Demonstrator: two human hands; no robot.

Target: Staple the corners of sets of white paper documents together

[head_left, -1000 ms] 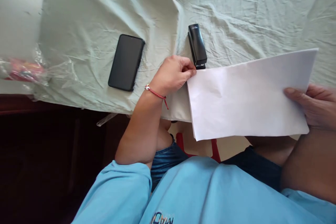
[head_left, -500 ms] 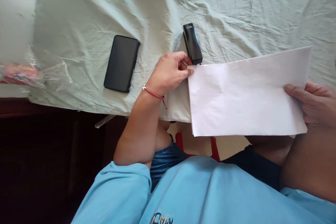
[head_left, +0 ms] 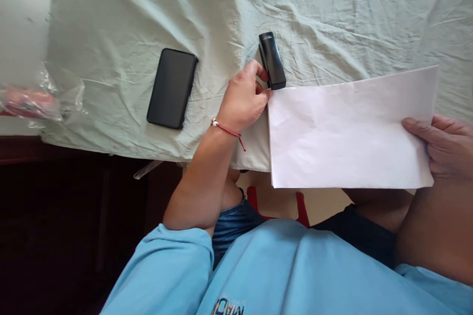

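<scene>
A black stapler (head_left: 272,60) lies on the cloth, its near end meeting the top left corner of some white paper sheets (head_left: 347,135). My left hand (head_left: 244,93) is closed at that corner, thumb at the paper's edge and index finger against the stapler's side. Its other fingertips are hidden. On the right, my right hand (head_left: 445,142) grips the far end of the sheets, thumb on top and the other fingers partly underneath. The paper reaches past the table's front edge.
A black phone (head_left: 172,88) lies left of my left hand. Farther left is a clear plastic wrapper with something red (head_left: 31,102) in it. A wrinkled pale green cloth (head_left: 121,24) covers the table, and its front edge runs close to my body.
My left hand has shifted slightly up and right, its thumb sliding toward the paper's edge. The paper's left corner has moved slightly up and right against the stapler.
</scene>
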